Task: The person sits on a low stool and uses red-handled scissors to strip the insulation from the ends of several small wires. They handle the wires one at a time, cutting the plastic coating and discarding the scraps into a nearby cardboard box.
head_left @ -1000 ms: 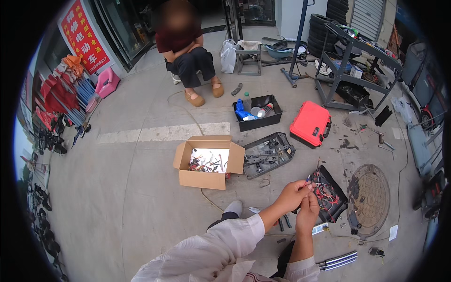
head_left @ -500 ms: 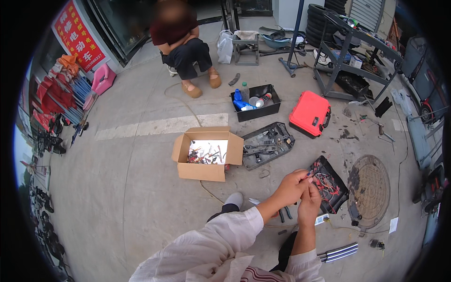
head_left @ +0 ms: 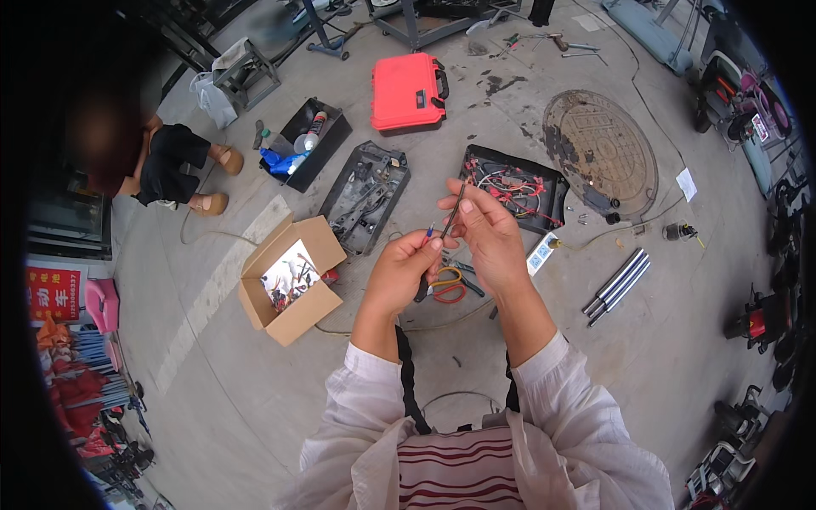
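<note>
Left hand [head_left: 399,269] and right hand [head_left: 490,240] hold a wire [head_left: 456,209].

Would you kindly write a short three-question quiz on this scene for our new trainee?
1. Where are the bottles?
A) on the manhole cover
B) in the black bin
C) on the chrome tubes

2. True or false: the red case is closed.

3. Which of the wearer's own hands is nearer the cardboard box?

Key: 1. B; 2. True; 3. The left hand.
</note>
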{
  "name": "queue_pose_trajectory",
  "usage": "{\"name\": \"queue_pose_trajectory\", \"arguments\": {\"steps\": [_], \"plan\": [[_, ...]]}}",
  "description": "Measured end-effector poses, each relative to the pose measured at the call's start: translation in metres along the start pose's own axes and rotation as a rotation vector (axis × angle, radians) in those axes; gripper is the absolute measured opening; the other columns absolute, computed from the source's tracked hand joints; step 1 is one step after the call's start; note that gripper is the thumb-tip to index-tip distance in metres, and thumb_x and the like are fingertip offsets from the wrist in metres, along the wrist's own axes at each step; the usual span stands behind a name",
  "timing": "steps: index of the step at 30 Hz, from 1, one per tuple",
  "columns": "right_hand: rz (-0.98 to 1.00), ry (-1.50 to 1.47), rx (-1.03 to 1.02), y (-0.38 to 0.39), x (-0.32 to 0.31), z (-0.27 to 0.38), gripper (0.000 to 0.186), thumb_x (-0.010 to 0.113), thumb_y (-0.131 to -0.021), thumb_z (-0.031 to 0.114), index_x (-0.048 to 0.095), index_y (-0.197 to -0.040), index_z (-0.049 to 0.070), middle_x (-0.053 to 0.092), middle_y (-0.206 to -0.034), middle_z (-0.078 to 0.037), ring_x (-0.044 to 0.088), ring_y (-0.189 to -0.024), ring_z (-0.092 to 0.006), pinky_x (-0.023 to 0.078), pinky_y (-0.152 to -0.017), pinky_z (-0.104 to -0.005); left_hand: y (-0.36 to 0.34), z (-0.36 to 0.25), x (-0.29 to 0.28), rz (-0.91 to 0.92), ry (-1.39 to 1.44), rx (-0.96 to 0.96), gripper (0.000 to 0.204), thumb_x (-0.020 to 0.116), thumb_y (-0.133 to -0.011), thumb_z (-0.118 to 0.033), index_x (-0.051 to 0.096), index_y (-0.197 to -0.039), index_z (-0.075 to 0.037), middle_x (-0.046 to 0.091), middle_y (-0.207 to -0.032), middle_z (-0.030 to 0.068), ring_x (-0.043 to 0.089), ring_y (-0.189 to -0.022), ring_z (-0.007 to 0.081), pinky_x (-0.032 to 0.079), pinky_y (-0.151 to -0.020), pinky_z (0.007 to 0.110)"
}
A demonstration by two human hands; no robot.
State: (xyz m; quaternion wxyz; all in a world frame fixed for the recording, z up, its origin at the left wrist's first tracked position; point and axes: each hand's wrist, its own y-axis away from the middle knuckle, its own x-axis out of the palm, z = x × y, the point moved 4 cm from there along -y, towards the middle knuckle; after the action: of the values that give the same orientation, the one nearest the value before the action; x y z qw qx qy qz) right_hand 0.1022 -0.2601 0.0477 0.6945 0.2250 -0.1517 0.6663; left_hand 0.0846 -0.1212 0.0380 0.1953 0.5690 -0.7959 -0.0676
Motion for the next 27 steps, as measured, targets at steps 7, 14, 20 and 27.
{"name": "queue_pose_trajectory", "arguments": {"steps": [7, 14, 20, 27], "plan": [[-0.112, -0.221, 0.04, -0.006, -0.019, 0.0, 0.026, 0.056, -0.097, 0.022, 0.063, -0.109, 0.0, 0.064, -0.087, -0.004, 0.057, -0.076, -0.0102, 0.044, -0.068, -0.0228, 0.006, -0.004, 0.004, 0.057, 0.068, -0.116, 0.038, 0.045, -0.101, -0.028, 0.061, -0.113, 0.005, 0.064, -0.078, 0.0075, 0.063, -0.074, 0.0148, 0.049, -0.07, 0.026], [-0.108, -0.282, 0.083, -0.008, -0.025, -0.003, 0.028, 0.054, -0.098, 0.023, 0.061, -0.113, 0.001, 0.064, -0.087, -0.004, 0.059, -0.076, -0.0116, 0.046, -0.067, -0.0244, 0.005, 0.001, -0.006, 0.105, 0.112, -0.077, 0.029, 0.045, -0.098, -0.019, 0.057, -0.113, 0.003, 0.068, -0.097, 0.0165, 0.068, -0.088, 0.0228, 0.053, -0.079, 0.03], [-0.138, -0.23, 0.095, -0.009, -0.028, -0.002, 0.03, 0.054, -0.098, 0.024, 0.061, -0.114, 0.0, 0.065, -0.088, -0.005, 0.061, -0.075, -0.0133, 0.049, -0.065, -0.0247, 0.007, -0.001, -0.005, 0.082, 0.089, -0.148, 0.022, 0.048, -0.096, -0.014, 0.056, -0.111, -0.001, 0.068, -0.096, 0.0154, 0.067, -0.083, 0.0202, 0.053, -0.074, 0.029], [-0.13, -0.278, 0.109, -0.009, -0.025, -0.001, 0.028, 0.055, -0.097, 0.023, 0.061, -0.112, 0.001, 0.067, -0.091, -0.008, 0.065, -0.078, -0.0138, 0.051, -0.066, -0.0241, 0.004, 0.007, -0.017, 0.042, 0.29, -0.188, 0.022, 0.049, -0.096, -0.016, 0.056, -0.109, 0.0, 0.067, -0.089, 0.0138, 0.066, -0.07, 0.0183, 0.053, -0.063, 0.029]]}}
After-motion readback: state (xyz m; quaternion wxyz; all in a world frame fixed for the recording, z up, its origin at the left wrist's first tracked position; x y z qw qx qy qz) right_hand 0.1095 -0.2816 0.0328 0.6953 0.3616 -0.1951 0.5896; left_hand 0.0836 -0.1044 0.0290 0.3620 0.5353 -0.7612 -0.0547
